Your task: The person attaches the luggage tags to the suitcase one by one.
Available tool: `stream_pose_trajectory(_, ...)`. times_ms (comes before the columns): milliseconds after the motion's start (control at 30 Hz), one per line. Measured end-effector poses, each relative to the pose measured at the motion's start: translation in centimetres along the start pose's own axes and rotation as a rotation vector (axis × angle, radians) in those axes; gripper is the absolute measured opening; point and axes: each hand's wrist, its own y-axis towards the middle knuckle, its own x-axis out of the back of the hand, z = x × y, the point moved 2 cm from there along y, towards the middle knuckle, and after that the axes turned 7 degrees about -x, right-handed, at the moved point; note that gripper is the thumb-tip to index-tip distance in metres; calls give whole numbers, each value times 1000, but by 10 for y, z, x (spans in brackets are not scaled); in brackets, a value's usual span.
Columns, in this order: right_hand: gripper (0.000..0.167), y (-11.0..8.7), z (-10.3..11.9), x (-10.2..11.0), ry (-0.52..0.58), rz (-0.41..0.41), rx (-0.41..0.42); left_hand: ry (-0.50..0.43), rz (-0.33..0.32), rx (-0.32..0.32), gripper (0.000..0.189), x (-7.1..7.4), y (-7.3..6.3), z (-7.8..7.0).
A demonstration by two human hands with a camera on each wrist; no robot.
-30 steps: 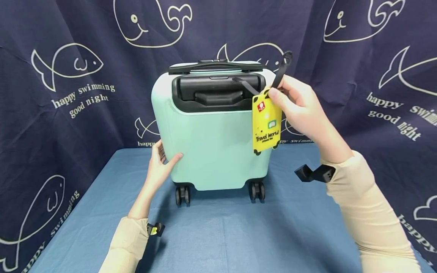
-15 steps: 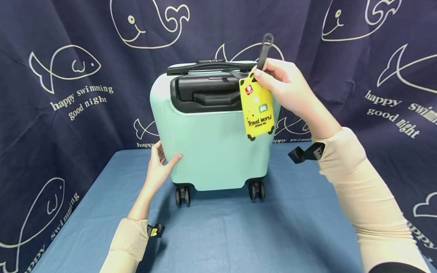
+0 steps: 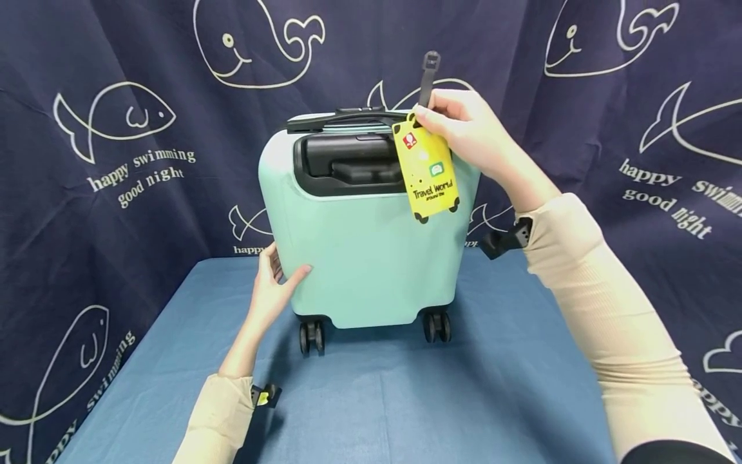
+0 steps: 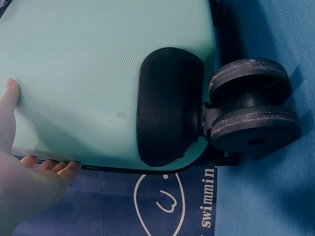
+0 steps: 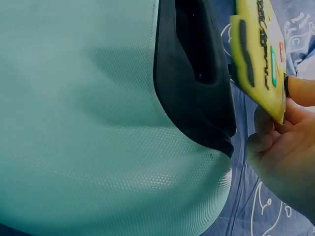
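Observation:
A mint-green suitcase (image 3: 371, 258) stands upright on its black wheels. My left hand (image 3: 271, 287) holds its lower left side, thumb on the front face and fingers round the edge; the left wrist view shows those fingers (image 4: 69, 169) at the suitcase's rim. My right hand (image 3: 466, 125) pinches a yellow luggage tag (image 3: 429, 177) at its top. The tag's black strap (image 3: 428, 87) rises above the fingers with a buckle at its end. Its other end overlaps the black carry handle (image 3: 315, 122) in the head view. In the right wrist view the tag (image 5: 261, 59) hangs beside the black recess.
Below the carry handle sits the black telescopic handle (image 3: 348, 154) in its recess. A blue cloth (image 3: 371, 393) covers the table. Behind hangs a dark blue curtain (image 3: 145, 225) with white whale and fish drawings. A wheel (image 4: 256, 128) shows close in the left wrist view.
My right hand has moved left and up with the luggage tag, bringing the strap's far end to the carry handle. The left hand and suitcase have stayed put.

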Motion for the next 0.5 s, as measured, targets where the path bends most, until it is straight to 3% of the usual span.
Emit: stream_pose_trajectory(500, 29, 20, -2, -5, -58, 53, -142, -16, -11, -14, 72, -1, -1, 0)
